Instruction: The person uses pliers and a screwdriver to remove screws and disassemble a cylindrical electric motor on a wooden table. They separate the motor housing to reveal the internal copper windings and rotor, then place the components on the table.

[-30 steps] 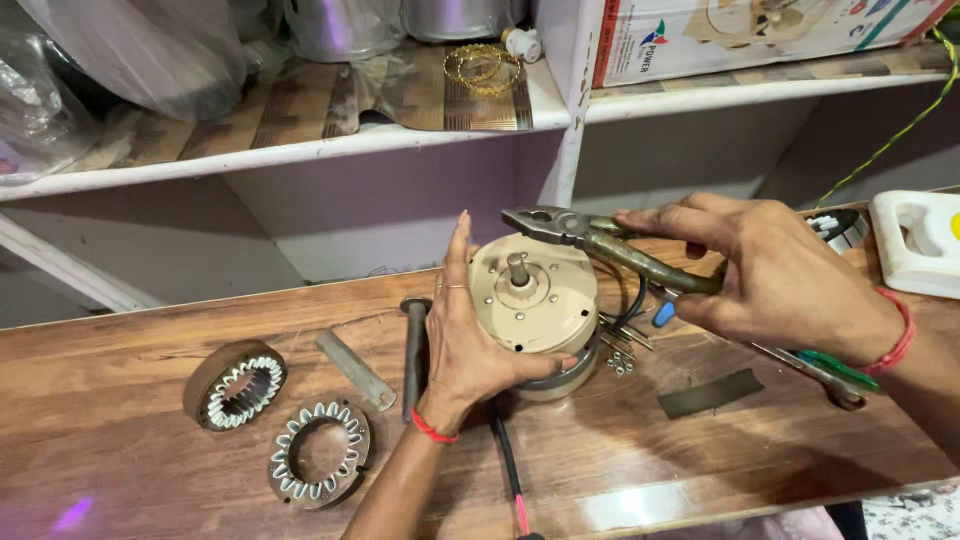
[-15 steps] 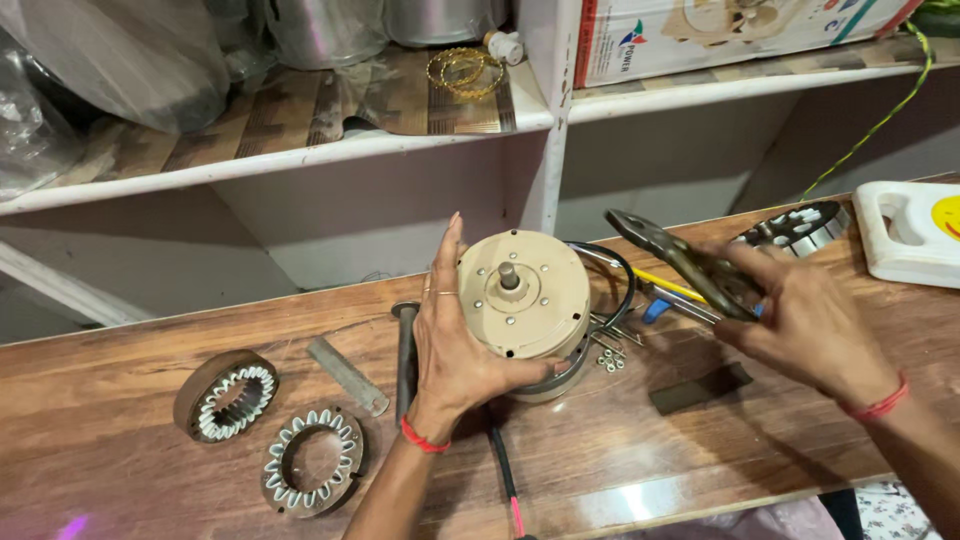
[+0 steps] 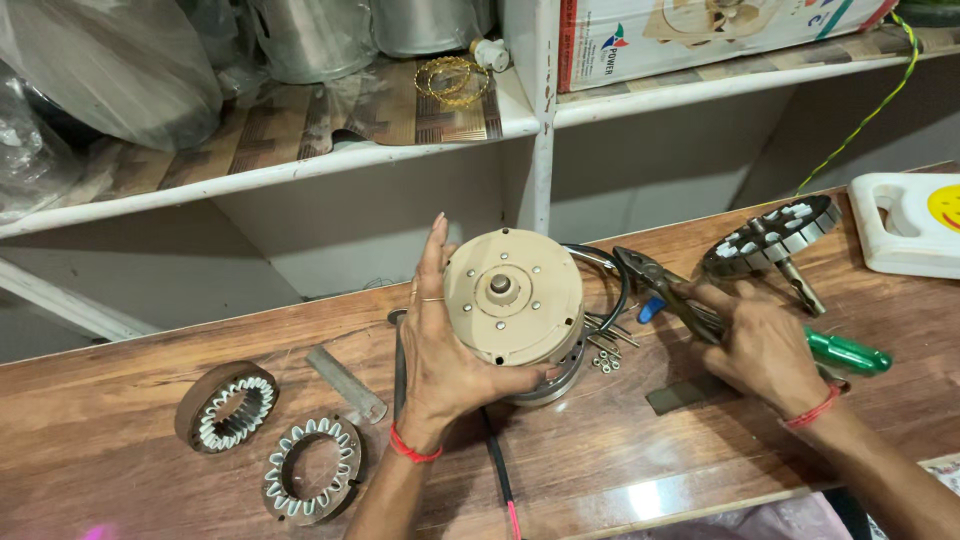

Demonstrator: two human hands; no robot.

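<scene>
The right hand [image 3: 760, 345], closed around the pliers [image 3: 665, 290], has lowered them to the tabletop [image 3: 120, 480] toward its right edge, off the round motor housing [image 3: 512, 298] that the left hand [image 3: 450, 350] still clasps upright.

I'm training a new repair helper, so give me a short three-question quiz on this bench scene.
1. True or false: the left hand holds the round beige motor housing.
2. What tool is in the right hand: A pliers, B hammer, C brush?
3. How many toothed stator rings lie left of the left hand?

Key: 1 true. 2 A. 3 two: one, another, both on the wooden bench.
</scene>
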